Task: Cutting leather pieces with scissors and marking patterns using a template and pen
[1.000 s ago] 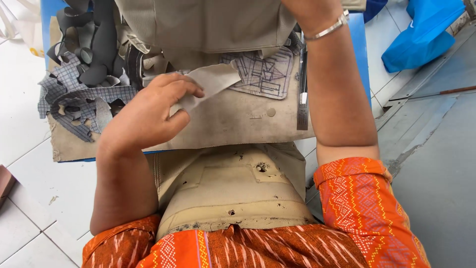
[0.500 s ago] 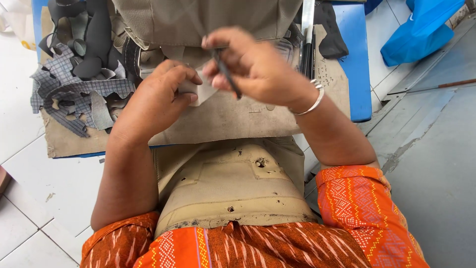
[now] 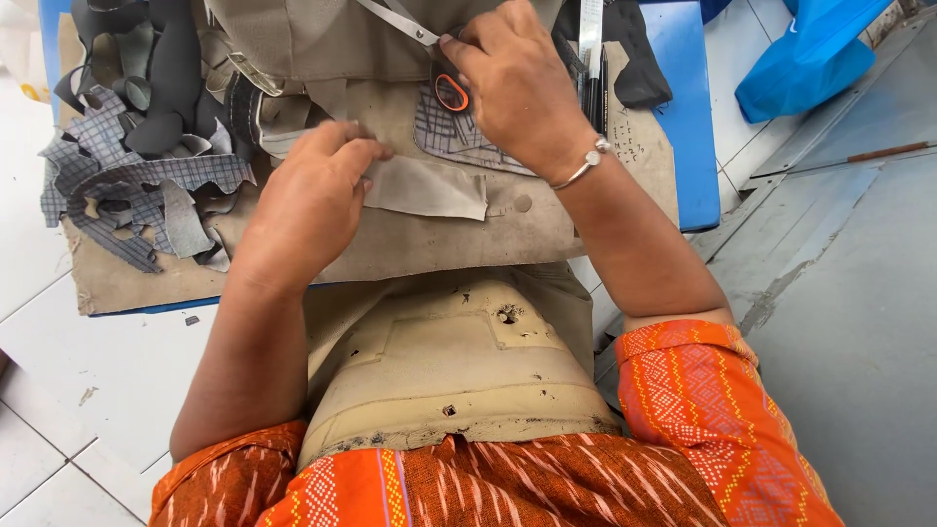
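1. The left hand (image 3: 312, 200) lies flat on a tan cloth piece (image 3: 429, 187) and fills the middle of the surface (image 3: 127, 283).
2. The right hand (image 3: 517, 83) has its grip on the orange-handled scissors (image 3: 447, 88), which blocks the top middle.
3. A heap of grey and checked scraps (image 3: 127, 185) crowds the left side, so there is little room to pass there.
4. A ruler (image 3: 590, 39) and a dark cloth (image 3: 634, 59) stand in the way at the top right.
5. There is free room on the bare tan strip near the front edge, below the left hand.
6. The blue edge (image 3: 688, 127) on the right is open too.
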